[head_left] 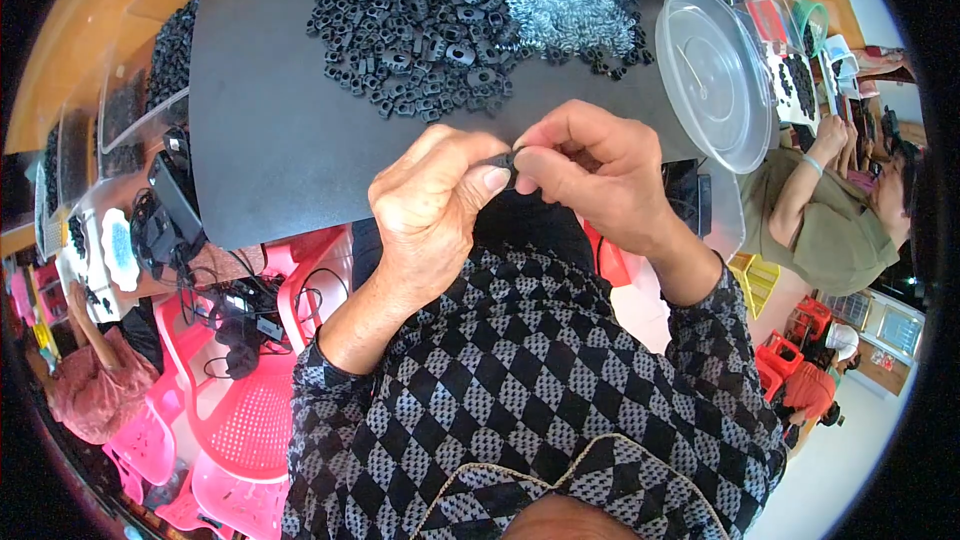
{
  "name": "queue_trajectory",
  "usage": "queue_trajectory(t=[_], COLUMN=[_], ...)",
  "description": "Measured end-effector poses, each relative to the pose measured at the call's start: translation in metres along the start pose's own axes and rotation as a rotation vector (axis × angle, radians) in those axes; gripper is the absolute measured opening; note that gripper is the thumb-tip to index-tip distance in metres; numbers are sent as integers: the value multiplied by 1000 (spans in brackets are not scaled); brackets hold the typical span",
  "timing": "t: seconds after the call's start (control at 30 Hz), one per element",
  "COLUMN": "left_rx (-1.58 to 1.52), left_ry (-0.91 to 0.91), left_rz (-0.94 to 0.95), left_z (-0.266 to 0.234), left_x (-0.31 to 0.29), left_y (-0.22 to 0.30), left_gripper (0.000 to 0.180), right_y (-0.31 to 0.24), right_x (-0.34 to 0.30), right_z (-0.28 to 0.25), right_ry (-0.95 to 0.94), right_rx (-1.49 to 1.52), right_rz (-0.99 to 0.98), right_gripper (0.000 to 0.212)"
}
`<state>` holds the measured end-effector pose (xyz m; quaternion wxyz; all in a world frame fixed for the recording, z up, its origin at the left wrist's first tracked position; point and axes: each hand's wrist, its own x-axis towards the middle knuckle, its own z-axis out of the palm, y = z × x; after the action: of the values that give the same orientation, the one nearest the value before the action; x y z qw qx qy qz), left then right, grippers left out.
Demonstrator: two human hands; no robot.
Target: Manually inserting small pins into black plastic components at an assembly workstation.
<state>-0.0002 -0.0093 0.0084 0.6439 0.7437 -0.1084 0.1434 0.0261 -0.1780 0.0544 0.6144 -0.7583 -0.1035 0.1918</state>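
Note:
My left hand (432, 202) and my right hand (598, 162) meet just off the near edge of the dark tabletop (270, 155). Between the fingertips of both is a small black plastic piece (507, 166), mostly hidden by the thumbs and fingers. The left thumb presses on its near side, and the right thumb and forefinger pinch its other end. Beyond the hands lies a big heap of small black plastic parts with oval holes (400, 35). A pile of small silvery metal springs (572, 10) rests against that heap on its right.
A round clear plastic lid (735, 130) lies at the table's right edge. Clear bins of black parts (172, 60) stand at left, near black devices with cables (172, 190). Pink plastic chairs (250, 420) are at lower left. Other people work at left and right (830, 220).

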Motion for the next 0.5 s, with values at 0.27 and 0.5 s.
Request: queue_trajectory(t=[0.27,0.5], left_rx=[11,-4], left_ry=[72,-31], left_rz=[56,-37], left_z=[8,-4], left_x=[-3,-2], left_y=[1,2], left_gripper=[13,13], right_y=[14,0], right_x=[0,1], right_z=[10,0], right_ry=[252,-4], right_rx=[-456,-4], right_rz=[-501,-84], right_gripper=[9,11])
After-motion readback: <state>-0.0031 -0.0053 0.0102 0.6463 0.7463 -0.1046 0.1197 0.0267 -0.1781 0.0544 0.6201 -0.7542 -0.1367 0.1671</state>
